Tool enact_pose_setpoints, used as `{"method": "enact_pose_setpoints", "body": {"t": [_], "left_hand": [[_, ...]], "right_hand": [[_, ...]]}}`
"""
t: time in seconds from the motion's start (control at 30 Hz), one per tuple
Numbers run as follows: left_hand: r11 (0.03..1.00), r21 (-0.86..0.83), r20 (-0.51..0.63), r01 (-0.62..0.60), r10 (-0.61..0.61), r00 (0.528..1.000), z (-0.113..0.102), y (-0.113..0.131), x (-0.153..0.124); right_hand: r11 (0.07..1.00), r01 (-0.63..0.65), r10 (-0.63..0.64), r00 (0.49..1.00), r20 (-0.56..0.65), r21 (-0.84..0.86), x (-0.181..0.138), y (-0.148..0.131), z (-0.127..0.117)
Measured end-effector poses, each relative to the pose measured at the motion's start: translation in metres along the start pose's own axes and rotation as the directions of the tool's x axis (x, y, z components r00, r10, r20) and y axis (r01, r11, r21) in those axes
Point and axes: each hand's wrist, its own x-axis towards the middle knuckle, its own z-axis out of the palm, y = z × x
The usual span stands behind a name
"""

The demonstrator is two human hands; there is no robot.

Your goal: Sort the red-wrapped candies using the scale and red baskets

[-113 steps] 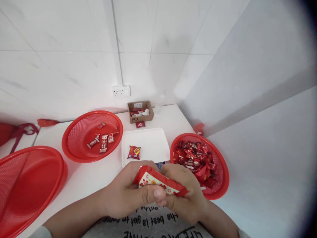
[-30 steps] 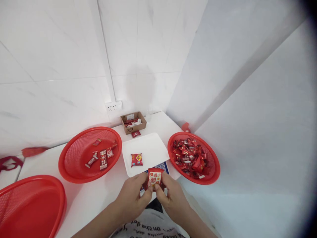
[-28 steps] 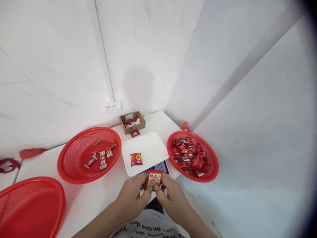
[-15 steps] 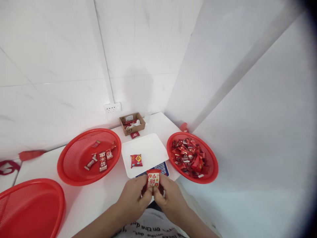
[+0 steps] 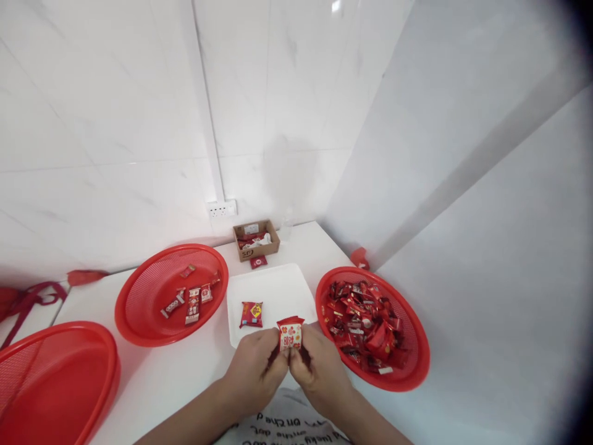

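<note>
tray (image 5: 287, 287) between baskets (image 5: 139, 309), box (image 5: 256, 240) behind

I can make out a dark "SF" logo on the front of the cardboard box (image 5: 256, 240) by the wall. Upside-down print runs across my shirt (image 5: 282, 428), something like "the", but the rest won't resolve. The characters on the small red packet (image 5: 290, 334) I'm holding are too small to read.

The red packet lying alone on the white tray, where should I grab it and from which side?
Pinch the red packet across its two long side edges, coming straight down from above. It lies flat on the white tray with open tray all round, so nothing blocks the fingers there.
</note>
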Motion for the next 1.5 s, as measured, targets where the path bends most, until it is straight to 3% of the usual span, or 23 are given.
{"method": "enact_pose_setpoints", "body": {"t": [0.23, 0.37, 0.53, 0.77, 0.97, 1.13, 1.3, 1.4, 1.5], "left_hand": [[0.985, -0.103, -0.024, 0.136, -0.139, 0.99, 0.018, 0.016, 0.023], [0.973, -0.141, -0.009, 0.184, -0.187, 0.982, 0.026, 0.025, 0.032], [0.952, -0.223, -0.078, 0.211, -0.233, 0.969, 0.044, 0.031, 0.044], [0.79, -0.577, 0.029, 0.207, -0.233, 0.972, 0.07, 0.044, 0.064], [0.744, -0.628, 0.052, 0.229, -0.254, 0.966, 0.082, 0.05, 0.069], [0.78, -0.558, 0.106, 0.284, -0.273, 0.956, 0.08, 0.054, 0.067], [0.894, -0.289, 0.142, 0.342, -0.313, 0.939, 0.069, 0.038, 0.057], [0.939, -0.105, 0.164, 0.329, -0.31, 0.937, 0.063, 0.026, 0.05], [0.957, -0.077, 0.202, 0.281, -0.261, 0.944, 0.059, 0.017, 0.043]], "right_hand": [[0.987, -0.107, 0.099, 0.992, 0.079, 0.116, 0.01, 0.024, -0.027], [0.978, -0.103, 0.077, 0.986, 0.146, 0.183, 0.013, 0.036, -0.041], [0.974, -0.109, 0.072, 0.98, 0.186, 0.198, 0.012, 0.058, -0.061], [0.92, -0.107, 0.009, 0.967, 0.254, 0.376, 0.008, 0.094, -0.076], [0.914, -0.155, 0.05, 0.96, 0.276, 0.374, 0.006, 0.107, -0.077], [0.931, -0.164, 0.08, 0.963, 0.258, 0.326, 0.005, 0.112, -0.071], [0.936, -0.171, 0.091, 0.961, 0.26, 0.308, 0.005, 0.1, -0.061], [0.938, -0.183, 0.106, 0.96, 0.259, 0.293, 0.004, 0.092, -0.054], [0.933, -0.206, 0.128, 0.957, 0.262, 0.295, 0.001, 0.085, -0.046]]}}
